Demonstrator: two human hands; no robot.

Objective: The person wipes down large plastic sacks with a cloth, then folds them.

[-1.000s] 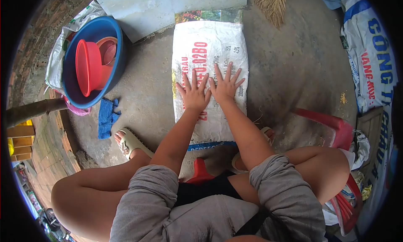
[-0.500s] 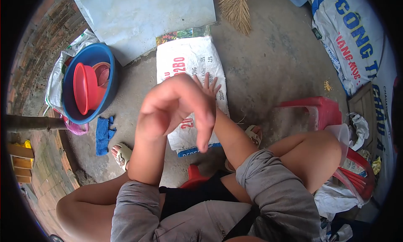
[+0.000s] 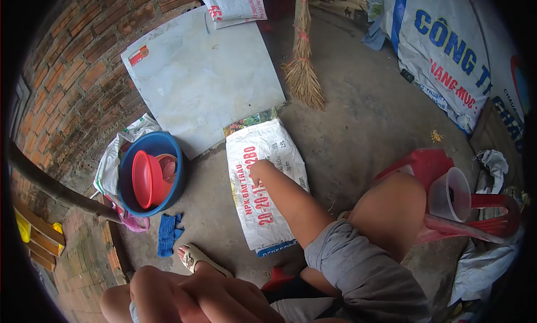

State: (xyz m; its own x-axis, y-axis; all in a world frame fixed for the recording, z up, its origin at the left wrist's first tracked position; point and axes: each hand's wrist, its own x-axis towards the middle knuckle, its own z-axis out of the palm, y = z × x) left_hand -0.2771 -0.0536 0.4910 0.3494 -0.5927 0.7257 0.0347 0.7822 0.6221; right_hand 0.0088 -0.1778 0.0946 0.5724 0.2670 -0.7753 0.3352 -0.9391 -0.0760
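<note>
A white woven sack (image 3: 268,205) with red print lies folded flat on the concrete floor in front of me. My right hand (image 3: 260,171) rests on its upper middle part, fingers curled in and pointing down at the printed face. Whether they pinch the sack or anything small, I cannot make out. Low at the bottom left, close to the camera, my left hand (image 3: 168,298) is blurred against my leg; its fingers cannot be told apart.
A blue tub (image 3: 180,180) holding red basins (image 3: 146,180) stands left, near a blue cloth (image 3: 168,234). A pale sheet (image 3: 207,82) and straw broom (image 3: 304,79) are ahead. Right are a red plastic chair (image 3: 419,163), a clear container (image 3: 451,194) and a large printed sack (image 3: 442,54).
My view has tilted up, bringing in more of the wall and broom. My left hand has dropped from over the sack to the bottom left. My right hand's spread fingers have curled.
</note>
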